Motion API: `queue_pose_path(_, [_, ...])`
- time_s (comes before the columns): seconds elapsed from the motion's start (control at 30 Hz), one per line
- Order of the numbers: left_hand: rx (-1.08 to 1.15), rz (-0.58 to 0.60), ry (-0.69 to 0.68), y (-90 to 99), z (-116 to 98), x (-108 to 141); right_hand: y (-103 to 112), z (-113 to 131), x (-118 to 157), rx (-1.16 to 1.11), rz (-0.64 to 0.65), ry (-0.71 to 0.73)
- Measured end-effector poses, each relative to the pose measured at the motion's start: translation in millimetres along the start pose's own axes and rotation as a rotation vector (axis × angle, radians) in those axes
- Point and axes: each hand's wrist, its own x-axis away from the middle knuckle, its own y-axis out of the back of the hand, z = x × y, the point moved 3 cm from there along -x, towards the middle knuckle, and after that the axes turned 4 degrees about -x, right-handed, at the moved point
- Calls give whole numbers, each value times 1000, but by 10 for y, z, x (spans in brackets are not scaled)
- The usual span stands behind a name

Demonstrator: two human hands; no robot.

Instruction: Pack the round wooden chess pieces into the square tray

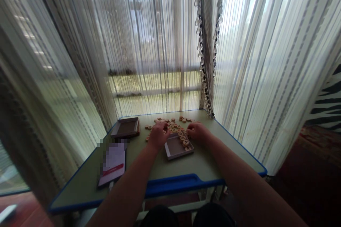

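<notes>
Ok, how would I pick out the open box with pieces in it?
Find the pale green table with blue edging. Between the left forearm and right forearm lies a shallow open box. Unlike the other box on the left, it holds a line of Chinese chess pieces along its right side.

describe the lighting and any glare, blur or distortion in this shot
Head view: bright window light through the curtains, with the left hand and right hand dimmer; head view, outer edges: stretched and soft, lower left corner blurred; head view, left of the table: blocky pixelation over part of the device.
</notes>
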Motion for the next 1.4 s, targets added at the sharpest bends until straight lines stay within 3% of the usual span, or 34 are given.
queue_pose_path(0.43, [7,66,-23,-22,-28,22,-11,-22,2,-14,-23,1])
queue_pose_path(0.77, [98,81,-129,-67,-54,27,10,8,-11,-35,-50,27])
queue_pose_path(1.07, [236,127,-183,-123,-124,38,47,225,17,-395,-9,87])
queue_pose_path(1.4, [278,81,-171,-110,-174,51,38,230,31,-474,95,21])
